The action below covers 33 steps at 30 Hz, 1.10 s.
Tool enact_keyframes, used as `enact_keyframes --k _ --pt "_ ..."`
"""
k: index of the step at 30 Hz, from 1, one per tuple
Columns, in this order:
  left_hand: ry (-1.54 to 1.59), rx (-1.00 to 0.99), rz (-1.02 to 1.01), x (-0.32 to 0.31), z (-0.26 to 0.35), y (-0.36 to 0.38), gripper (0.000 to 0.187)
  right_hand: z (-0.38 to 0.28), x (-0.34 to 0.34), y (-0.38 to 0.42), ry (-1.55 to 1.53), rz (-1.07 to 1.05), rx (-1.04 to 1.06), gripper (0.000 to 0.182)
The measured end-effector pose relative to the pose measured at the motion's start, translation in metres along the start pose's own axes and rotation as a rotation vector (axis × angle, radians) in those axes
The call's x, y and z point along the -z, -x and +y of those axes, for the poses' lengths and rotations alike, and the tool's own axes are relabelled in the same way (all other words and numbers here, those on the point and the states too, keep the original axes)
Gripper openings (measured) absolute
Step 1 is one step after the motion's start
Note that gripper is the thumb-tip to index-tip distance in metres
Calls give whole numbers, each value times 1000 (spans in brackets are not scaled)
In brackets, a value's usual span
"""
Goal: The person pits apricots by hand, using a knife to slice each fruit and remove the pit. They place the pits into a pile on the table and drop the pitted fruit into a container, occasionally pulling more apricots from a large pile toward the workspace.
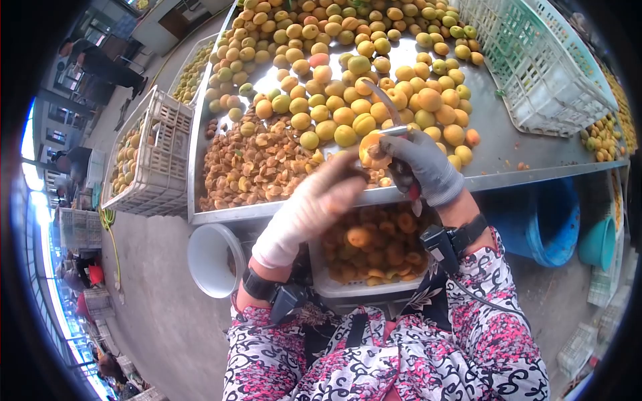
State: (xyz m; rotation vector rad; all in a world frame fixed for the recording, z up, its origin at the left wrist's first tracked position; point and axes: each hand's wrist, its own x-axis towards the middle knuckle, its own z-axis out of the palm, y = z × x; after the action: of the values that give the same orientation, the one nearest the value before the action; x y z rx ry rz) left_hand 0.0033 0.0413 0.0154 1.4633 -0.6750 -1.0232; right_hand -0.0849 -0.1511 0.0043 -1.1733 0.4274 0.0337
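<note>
My right hand (428,167), in a grey glove, is closed on a knife with a red-and-dark handle; its curved blade (382,101) points up and left over the fruit. Against its fingers sits a cut apricot half (372,150), its inside facing up. My left hand (321,194), in a pale glove, is smeared by motion just left of that half, and its fingers cannot be made out. Whole apricots (344,115) lie on the metal table (508,150) beyond my hands. A heap of brown pits (251,164) is to their left. Below my hands, a crate (334,287) holds apricot halves (391,254).
A white crate (157,164) of apricots stands left of the table, and a white-green crate (535,73) rests on its right. A white bucket (207,264) is at lower left. Blue (558,227) and teal (597,244) tubs stand at right. Distant people (100,63) are at left.
</note>
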Motion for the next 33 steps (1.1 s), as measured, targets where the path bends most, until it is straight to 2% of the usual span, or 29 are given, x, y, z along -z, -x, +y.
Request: enact_keyframes --k 1,2,4,6,8,9,10,11,12,14,16,18,19,21,24,26,27,28,30,31,33 --pt "79 -27 78 -2 3 -1 56 2 -2 0 0 -2 -3 22" --pt "80 -23 83 -3 1 -6 56 5 -7 -1 -83 -5 18 23" --pt "246 -145 99 -7 -10 -21 52 12 -17 -4 -171 -8 26 24" --pt "274 -177 275 -24 -19 -34 48 21 -27 -8 -203 22 104 25" --pt "73 -264 251 -23 -21 -34 43 19 -31 -11 -204 74 104 24" --pt "76 -252 250 -27 -20 -37 43 17 -33 -12 -32 165 147 25" --pt "347 -219 353 -32 -15 -44 40 13 -32 -11 142 253 196 26" --pt "616 -183 451 -35 -12 -48 38 6 -31 -9 63 233 196 26" --pt "613 -185 446 -33 -12 -49 38 4 -27 -9 62 236 201 26" --pt "547 -32 314 -25 -15 -47 40 -1 -14 -10 -279 283 325 17" --pt "548 67 242 -34 -12 -48 44 -11 -3 -7 -311 222 407 21" --pt "730 145 96 -41 -20 -52 39 -18 3 -6 -476 201 552 28" --pt "728 146 88 -45 -22 -53 39 -18 4 -6 -479 223 573 29" --pt "917 304 106 -51 -22 -56 38 -21 -2 -4 -446 248 605 30" --pt "927 289 79 -52 -34 -64 37 -22 -11 0 -399 271 615 30" --pt "913 277 98 -54 -38 -66 35 -20 -17 -1 -214 370 724 28" --pt "899 266 117 -56 -38 -66 33 -16 -18 0 -173 392 731 20" --pt "900 265 117 -58 -36 -66 33 -13 -20 -1 -172 391 731 20" --pt "830 216 104 -61 -31 -64 29 -6 -28 -5 -11 477 975 16" --pt "830 215 104 -63 -33 -65 29 0 -26 -5 -67 402 925 11" --pt "797 171 192 -65 -42 -67 26 3 -24 -7 -154 399 923 10"
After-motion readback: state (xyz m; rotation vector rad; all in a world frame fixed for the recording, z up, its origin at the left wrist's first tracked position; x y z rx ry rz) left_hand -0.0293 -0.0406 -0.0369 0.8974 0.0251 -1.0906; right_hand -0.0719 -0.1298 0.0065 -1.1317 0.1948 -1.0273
